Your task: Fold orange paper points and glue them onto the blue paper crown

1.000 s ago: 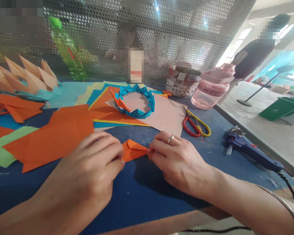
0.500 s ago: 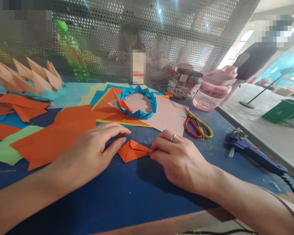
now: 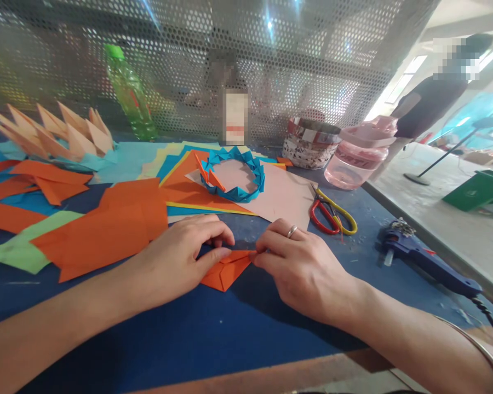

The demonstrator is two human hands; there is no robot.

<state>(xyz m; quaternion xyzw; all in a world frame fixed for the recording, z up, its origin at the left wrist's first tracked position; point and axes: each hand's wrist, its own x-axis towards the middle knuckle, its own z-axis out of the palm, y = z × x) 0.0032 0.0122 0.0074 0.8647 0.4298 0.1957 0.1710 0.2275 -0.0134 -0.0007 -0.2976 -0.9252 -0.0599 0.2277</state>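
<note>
Orange paper (image 3: 225, 272), left hand (image 3: 181, 257) back pressing, right hand (image 3: 302, 268) pinching

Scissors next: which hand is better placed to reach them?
Right, probably. The right hand, pinching the folded orange paper, lies nearer the scissors; the left hand would have to cross over both.

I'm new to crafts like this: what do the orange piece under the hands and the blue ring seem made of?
The orange piece looks like thin matte paper: it holds sharp creases. The blue ring seems the same paper, built from folded pointed units.
</note>
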